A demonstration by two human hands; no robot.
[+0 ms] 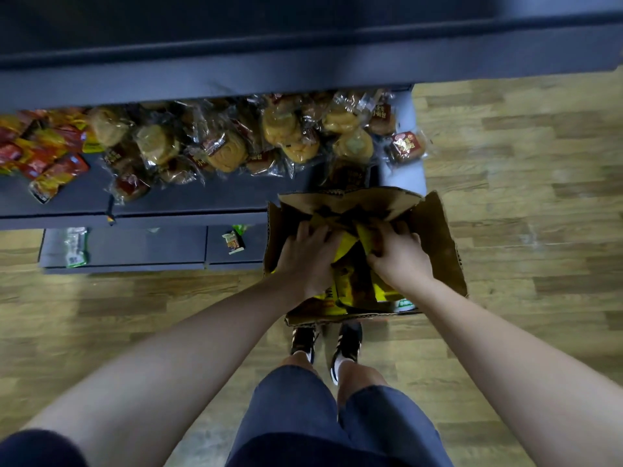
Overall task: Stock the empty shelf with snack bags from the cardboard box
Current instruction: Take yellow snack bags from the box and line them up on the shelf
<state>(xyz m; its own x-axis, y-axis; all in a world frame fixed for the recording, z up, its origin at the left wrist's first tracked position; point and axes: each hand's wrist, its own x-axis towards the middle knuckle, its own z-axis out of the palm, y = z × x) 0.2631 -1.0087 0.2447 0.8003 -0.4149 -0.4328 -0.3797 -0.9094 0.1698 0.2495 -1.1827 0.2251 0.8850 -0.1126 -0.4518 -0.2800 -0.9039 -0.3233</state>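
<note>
Left hand [305, 254] and right hand [396, 256] — both inside the open cardboard box [438, 237] on the floor, fingers curled on yellow snack bags [350, 281]. Bags' long axis runs near-to-far. Shelf [188, 197] far left — bread packets [222, 146].

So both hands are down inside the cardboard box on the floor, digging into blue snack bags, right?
Not quite: the snack bags are yellow, not blue. The head view shows the left hand and right hand both inside the open cardboard box on the floor, digging into them.
</note>
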